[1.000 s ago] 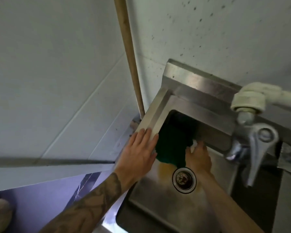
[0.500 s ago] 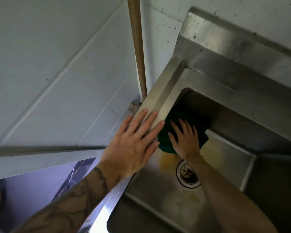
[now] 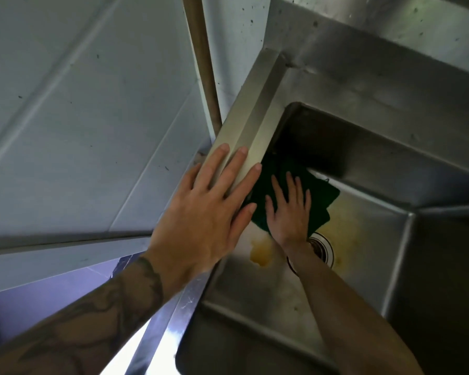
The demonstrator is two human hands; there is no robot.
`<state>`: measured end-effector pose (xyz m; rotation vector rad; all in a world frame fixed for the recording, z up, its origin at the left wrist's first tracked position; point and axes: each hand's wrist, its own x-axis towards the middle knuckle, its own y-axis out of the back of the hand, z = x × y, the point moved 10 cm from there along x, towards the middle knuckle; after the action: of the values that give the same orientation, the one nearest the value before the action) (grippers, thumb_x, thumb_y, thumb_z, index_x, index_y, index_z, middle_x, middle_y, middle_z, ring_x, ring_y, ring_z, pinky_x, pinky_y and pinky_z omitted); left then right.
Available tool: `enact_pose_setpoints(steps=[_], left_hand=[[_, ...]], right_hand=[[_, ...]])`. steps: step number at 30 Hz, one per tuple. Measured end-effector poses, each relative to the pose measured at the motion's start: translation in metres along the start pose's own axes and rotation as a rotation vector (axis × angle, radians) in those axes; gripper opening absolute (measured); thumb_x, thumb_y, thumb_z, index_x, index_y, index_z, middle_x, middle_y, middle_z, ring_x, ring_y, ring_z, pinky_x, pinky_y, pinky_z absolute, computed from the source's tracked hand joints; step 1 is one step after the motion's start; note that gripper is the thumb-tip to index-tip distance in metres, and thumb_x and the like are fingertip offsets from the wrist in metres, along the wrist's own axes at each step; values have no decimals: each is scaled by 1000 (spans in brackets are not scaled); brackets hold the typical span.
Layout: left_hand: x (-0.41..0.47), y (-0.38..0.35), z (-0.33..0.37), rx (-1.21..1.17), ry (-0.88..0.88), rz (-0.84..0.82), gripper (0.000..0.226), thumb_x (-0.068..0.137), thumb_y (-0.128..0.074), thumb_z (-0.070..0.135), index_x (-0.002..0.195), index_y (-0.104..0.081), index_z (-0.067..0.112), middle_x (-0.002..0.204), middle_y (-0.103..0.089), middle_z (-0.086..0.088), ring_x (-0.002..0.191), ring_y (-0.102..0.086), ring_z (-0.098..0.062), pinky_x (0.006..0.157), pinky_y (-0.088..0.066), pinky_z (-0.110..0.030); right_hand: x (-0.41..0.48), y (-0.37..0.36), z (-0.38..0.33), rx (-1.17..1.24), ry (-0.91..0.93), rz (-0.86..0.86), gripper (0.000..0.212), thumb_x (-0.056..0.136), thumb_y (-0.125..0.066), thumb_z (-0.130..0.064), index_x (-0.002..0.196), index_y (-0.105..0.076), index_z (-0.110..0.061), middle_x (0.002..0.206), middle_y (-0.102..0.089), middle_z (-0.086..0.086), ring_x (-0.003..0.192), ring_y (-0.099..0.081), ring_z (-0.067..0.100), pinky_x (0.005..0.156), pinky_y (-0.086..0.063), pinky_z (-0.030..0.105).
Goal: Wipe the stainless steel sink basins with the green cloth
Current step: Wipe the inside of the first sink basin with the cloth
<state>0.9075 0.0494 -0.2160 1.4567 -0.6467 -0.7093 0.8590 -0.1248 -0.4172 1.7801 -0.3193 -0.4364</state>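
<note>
Both hands lie flat. The right hand (image 3: 287,212) presses the green cloth (image 3: 320,196) onto the floor of the sink basin (image 3: 368,220) near its far left corner, fingers (image 3: 278,190) straight and spread. The cloth lies under them and reaches past the fingertips toward the back wall and out to the right. The left hand (image 3: 201,220) rests on the sink rim (image 3: 255,109), fingers straight and slightly apart, covering the cloth's left edge. The cloth's far end fades into the dark corner, and the right wrist hides part of the drain (image 3: 324,246).
</note>
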Motion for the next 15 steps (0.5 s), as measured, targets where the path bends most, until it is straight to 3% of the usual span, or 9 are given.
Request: enact_pose_setpoints(steps=[3,6,9,12,15], left_hand=[[0,1,1,6,-7,18,65,114,-14,56,170,-16,23,177,-15,-11,164,-13,-35,126,-29,-50],[0,3,2,-1,-8,32,64,114,-14,54,170,-18,22,177,-18,-12,163,-16,-36,124,-34,-51],[0,4,2,-3,-13,42,64,115,-20,52,170,-19,21,176,-19,-13,163,-17,-37,121,-38,-54],[0,4,1,0,-13,42,64,115,-20,52,169,-20,19,176,-19,-14,163,-17,-38,121,-38,-55],[-1,4,1,2,-12,43,63,115,-20,52,170,-19,20,176,-18,-14,163,-16,-37,121,-37,-54]], right_hand=[[-4,-7,-23,55,-160,46,57,110,-32,-46,164,-27,-28,174,-18,9,162,-8,28,130,-7,55],[-7,-13,-37,32,-43,2,58,111,-29,-44,166,-23,-26,174,-16,9,162,-7,28,131,-5,53],[-3,-2,-7,-21,78,9,55,112,-28,-44,164,-29,-25,172,-24,8,161,-16,27,130,-14,52],[6,11,37,20,-85,53,54,112,-31,-42,162,-34,-23,171,-27,11,160,-19,29,129,-15,55],[5,5,7,59,-183,99,54,111,-33,-41,163,-32,-24,171,-24,12,161,-16,31,129,-11,56]])
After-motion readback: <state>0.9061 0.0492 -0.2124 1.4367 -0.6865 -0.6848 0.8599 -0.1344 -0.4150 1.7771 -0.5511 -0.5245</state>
